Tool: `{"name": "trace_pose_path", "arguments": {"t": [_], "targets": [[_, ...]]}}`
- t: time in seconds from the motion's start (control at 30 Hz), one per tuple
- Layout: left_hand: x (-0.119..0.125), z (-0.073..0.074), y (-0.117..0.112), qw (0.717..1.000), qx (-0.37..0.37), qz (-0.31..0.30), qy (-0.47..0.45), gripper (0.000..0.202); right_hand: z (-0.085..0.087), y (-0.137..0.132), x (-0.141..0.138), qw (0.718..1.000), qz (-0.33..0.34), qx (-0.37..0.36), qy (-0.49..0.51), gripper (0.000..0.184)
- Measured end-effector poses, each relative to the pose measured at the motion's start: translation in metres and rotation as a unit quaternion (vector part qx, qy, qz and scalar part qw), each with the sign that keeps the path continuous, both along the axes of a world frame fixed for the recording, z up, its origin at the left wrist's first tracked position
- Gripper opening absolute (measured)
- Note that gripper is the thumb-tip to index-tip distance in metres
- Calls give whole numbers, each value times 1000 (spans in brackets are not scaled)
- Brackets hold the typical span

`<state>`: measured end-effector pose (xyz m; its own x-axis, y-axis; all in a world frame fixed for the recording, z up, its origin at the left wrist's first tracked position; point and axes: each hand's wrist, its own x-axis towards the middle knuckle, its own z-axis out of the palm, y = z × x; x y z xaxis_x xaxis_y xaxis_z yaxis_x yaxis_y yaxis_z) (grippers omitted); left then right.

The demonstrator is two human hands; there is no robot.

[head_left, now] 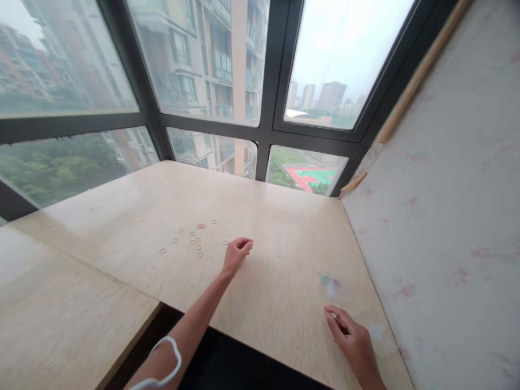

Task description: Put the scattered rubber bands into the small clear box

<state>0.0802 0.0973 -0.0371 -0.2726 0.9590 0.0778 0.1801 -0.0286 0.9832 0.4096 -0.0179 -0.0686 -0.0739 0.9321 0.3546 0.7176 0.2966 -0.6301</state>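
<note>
My left hand (pixel 238 254) is closed over the middle of the wooden table, fingers and thumb pressed together. Whether anything is in that pinch is too small to see. Just left of it lies a thin yellowish ring (pixel 225 242), like a small rubber band. Several more such rings (pixel 198 240) are scattered farther left, with a few red rings (pixel 201 226) bunched behind them. My right hand (pixel 353 341) is closed near the table's right side, thumb and index fingertips together; I cannot make out anything between them. Beyond it sits a clear plastic bag (pixel 331 290) with green and pinkish rings inside.
Another clear plastic piece (pixel 378 332) lies right of my right hand, by the flowered wall (pixel 442 244). The wooden table (pixel 280 216) reaches back to dark-framed windows (pixel 264 97). Its front edge borders a dark gap (pixel 235 357). A white cord (pixel 176 352) loops around my left forearm.
</note>
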Motion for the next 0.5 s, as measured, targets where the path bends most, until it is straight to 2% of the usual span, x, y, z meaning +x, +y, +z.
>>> {"name": "trace_pose_path", "arguments": {"t": [0.07,0.13,0.17,0.23,0.37,0.5], "targets": [[-33,10,13,998,9,30,55,25,-2,0,0,1000,5,4,-9,38],[-70,21,25,987,14,51,152,28,-3,0,0,1000,4,4,-15,40],[-89,25,30,973,3,58,224,28,-4,0,0,1000,2,3,-16,40],[-126,34,38,915,-40,64,395,28,-6,1,2,1000,-5,1,-16,41],[-181,43,44,874,-88,57,475,24,-13,4,6,1000,-12,-7,-20,42],[-203,43,45,845,-117,10,522,22,-19,7,11,999,2,-28,-28,40]]}}
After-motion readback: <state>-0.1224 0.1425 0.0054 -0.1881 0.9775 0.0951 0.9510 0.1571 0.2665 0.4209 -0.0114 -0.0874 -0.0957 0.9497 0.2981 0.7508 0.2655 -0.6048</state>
